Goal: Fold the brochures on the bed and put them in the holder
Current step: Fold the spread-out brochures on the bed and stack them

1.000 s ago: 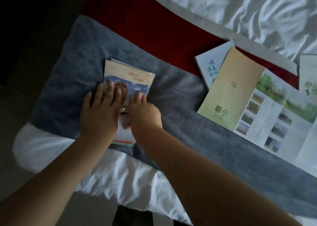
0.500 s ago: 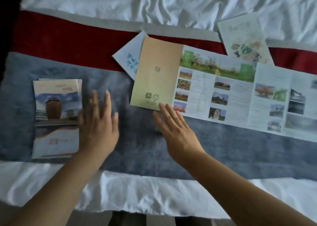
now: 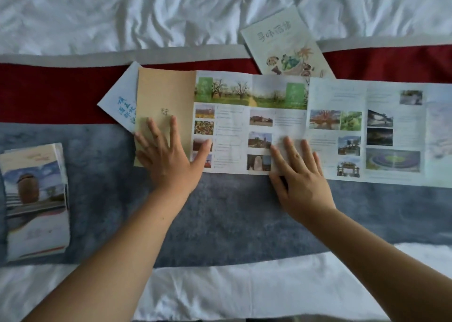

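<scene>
A long unfolded brochure (image 3: 342, 116) with photo panels and a tan cover panel lies flat across the grey and red bed runner (image 3: 232, 211). My left hand (image 3: 168, 155) rests flat, fingers spread, on the tan panel at its left end. My right hand (image 3: 298, 175) lies flat on the lower edge of a middle panel. A folded stack of brochures (image 3: 34, 199) sits at the left on the runner. A white brochure with blue writing (image 3: 122, 101) pokes out from under the tan panel. A pale green brochure (image 3: 283, 45) lies behind, partly under the long one. No holder is in view.
Wrinkled white sheets (image 3: 146, 11) cover the bed beyond the runner, and a white sheet edge (image 3: 220, 290) hangs in front. The long brochure runs off the right side of the view.
Both hands left the folded stack at the left, moved right and came down flat on the long unfolded brochure. The camera swung right and closer.
</scene>
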